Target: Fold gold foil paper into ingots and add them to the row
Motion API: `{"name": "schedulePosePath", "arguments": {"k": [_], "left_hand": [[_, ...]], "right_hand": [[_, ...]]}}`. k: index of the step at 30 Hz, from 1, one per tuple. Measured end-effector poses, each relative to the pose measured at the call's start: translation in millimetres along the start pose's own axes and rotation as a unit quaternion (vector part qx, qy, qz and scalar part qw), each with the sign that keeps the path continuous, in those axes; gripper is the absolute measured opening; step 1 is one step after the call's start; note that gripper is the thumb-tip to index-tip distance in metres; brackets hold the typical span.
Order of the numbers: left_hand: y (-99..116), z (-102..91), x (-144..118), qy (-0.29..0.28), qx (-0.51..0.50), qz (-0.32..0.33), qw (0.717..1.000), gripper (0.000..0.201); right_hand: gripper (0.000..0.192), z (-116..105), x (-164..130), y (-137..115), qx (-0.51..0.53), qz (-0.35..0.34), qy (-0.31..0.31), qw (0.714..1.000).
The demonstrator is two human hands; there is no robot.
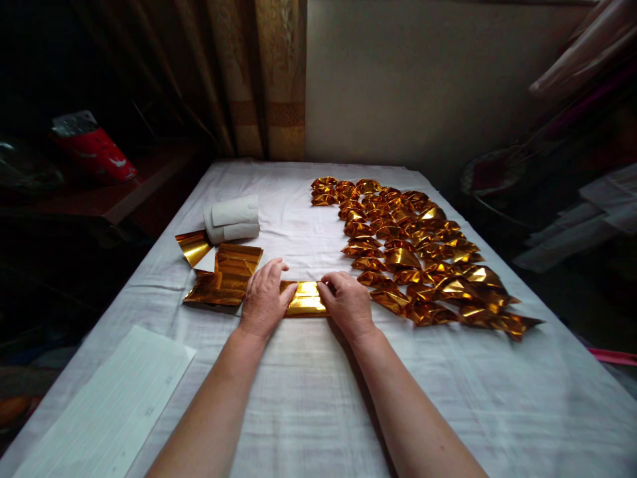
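Right now both hands press on one gold sheet (305,299) lying flat on the white cloth (318,398), near the middle of the table. The left hand (263,299) rests palm down on the sheet's left end, fingers loosely curled, thumb tip on the foil. The right hand (348,302) covers the right end, its fingertips pinching the upper right edge against the cloth. The sheet is folded into a narrow strip between them.

Just left of the left hand lies a stack of flat gold sheets (223,279), with one loose piece (193,247) tilted beside it. Behind the stack sits a white roll (232,219). To the right, a wide spread of folded gold pieces (423,259) runs from the far edge to near the right hand. A lined white paper (109,411) lies at the near left corner.
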State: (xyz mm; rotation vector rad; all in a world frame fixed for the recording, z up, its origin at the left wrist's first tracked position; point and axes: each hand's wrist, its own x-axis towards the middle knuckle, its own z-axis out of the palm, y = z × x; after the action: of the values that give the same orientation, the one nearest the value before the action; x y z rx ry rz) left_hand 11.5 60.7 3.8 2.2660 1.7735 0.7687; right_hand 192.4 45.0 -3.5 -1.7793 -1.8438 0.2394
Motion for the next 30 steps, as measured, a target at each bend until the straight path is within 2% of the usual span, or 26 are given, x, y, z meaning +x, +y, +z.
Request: {"name": "schedulePosePath", "arguments": {"k": [2,6,11,15,18,22,30], "left_hand": [[2.3,-2.8,0.6,-0.012,0.003,0.01,1.0,0.015],[5.4,-12.3,1.3,-0.08,0.007,0.05,0.996,0.006],[2.3,-18.8,-1.6,-0.135,0.011,0.067,0.989,0.029],[-0.3,-18.0,-2.8,-0.149,0.015,0.07,0.986,0.034],[-0.9,-17.0,-2.9,-0.147,0.01,0.071,0.987,0.033],[-1.1,-16.2,-3.0,-0.14,0.002,0.069,0.988,0.033],[-0.8,-16.5,-1.9,-0.155,-0.001,0.054,0.986,0.033]], "right_hand": [[0.009,0.3,-0.2,-0.2,0.002,0.009,0.008,1.0],[0.009,1.1,0.1,0.7,-0.005,0.008,0.008,1.0],[0.013,-1.3,-1.2,0.5,-0.037,-0.003,0.006,0.999],[0.016,-6.5,-8.3,-5.0,-0.067,-0.056,0.023,0.996],[0.014,-8.0,-13.9,-9.6,-0.064,-0.091,-0.012,0.994],[0.014,-8.7,-17.1,-11.0,-0.053,-0.086,-0.057,0.993],[0.016,-17.1,-28.1,-7.5,-0.048,-0.109,-0.066,0.991]]}}
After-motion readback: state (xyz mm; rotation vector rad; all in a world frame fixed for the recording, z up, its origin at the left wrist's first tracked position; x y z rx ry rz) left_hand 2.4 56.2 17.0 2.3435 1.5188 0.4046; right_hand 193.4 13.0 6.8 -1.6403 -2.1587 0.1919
